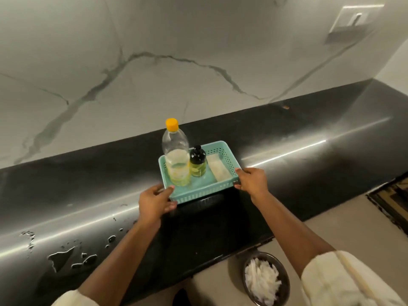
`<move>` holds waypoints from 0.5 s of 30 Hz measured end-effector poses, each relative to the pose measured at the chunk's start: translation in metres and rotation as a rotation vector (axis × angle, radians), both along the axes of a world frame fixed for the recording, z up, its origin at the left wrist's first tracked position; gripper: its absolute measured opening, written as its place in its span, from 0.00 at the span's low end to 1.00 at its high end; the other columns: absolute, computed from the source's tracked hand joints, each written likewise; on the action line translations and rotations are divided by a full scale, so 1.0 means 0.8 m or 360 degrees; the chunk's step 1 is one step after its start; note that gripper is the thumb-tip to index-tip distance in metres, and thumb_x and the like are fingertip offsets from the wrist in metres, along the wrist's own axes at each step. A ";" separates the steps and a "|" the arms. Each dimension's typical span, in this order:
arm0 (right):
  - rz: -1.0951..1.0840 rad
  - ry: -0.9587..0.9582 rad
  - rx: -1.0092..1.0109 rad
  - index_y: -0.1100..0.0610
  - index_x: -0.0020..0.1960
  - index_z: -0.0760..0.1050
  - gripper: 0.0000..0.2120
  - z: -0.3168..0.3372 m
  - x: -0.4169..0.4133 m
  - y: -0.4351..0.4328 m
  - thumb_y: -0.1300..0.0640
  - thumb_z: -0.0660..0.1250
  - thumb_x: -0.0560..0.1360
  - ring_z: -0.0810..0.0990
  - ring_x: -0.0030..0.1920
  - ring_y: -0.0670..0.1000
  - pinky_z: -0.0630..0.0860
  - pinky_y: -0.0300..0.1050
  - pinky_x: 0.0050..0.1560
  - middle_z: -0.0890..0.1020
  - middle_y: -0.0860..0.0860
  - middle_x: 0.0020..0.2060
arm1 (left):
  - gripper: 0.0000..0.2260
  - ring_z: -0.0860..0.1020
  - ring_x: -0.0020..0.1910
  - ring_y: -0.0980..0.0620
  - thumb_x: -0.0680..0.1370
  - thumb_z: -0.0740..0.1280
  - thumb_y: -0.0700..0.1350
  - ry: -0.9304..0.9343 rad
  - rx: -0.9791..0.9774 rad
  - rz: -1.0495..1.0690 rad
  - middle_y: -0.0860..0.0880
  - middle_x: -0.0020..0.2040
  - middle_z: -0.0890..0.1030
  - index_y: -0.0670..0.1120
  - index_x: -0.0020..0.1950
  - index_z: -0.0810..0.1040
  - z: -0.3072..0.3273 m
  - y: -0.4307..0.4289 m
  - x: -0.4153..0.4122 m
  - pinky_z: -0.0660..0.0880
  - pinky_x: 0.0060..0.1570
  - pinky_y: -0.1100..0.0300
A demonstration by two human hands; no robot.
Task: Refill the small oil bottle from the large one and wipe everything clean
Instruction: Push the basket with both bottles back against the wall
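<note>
A teal plastic basket sits on the black counter. In it stand a large clear oil bottle with an orange cap, about half full of pale oil, and beside it a small bottle with a black pump top. A folded white cloth lies at the basket's right side. My left hand grips the basket's near left corner. My right hand grips its near right corner.
The black counter runs along a white marble wall. Water puddles lie on the counter at the lower left. A steel bin with white scraps stands on the floor below. A wall socket is at the upper right.
</note>
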State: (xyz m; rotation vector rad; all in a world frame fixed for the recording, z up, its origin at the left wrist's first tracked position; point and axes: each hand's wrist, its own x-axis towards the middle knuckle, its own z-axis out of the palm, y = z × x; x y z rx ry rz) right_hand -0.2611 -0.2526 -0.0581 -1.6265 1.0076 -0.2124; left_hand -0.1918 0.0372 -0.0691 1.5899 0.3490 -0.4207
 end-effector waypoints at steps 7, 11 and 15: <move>-0.0028 0.0126 -0.0159 0.67 0.59 0.82 0.09 -0.017 0.020 0.015 0.63 0.70 0.82 0.87 0.40 0.52 0.88 0.51 0.39 0.85 0.62 0.57 | 0.11 0.90 0.42 0.45 0.81 0.71 0.32 -0.0047 -0.0003 0.0002 0.46 0.48 0.90 0.45 0.59 0.85 -0.020 -0.003 0.017 0.87 0.38 0.53; -0.0010 0.0053 -0.0166 0.66 0.54 0.84 0.07 -0.009 0.052 0.008 0.64 0.69 0.81 0.89 0.40 0.53 0.88 0.49 0.37 0.86 0.62 0.56 | 0.09 0.90 0.41 0.45 0.81 0.70 0.32 -0.0091 0.0013 0.0043 0.47 0.45 0.90 0.45 0.52 0.85 -0.015 -0.009 0.051 0.87 0.36 0.55; 0.0017 -0.0028 -0.0170 0.57 0.42 0.81 0.09 0.015 0.111 -0.006 0.63 0.69 0.81 0.88 0.38 0.51 0.87 0.46 0.35 0.86 0.60 0.55 | 0.12 0.90 0.41 0.46 0.81 0.68 0.31 -0.0180 0.0002 0.0071 0.50 0.41 0.90 0.45 0.53 0.86 0.003 -0.025 0.101 0.86 0.36 0.56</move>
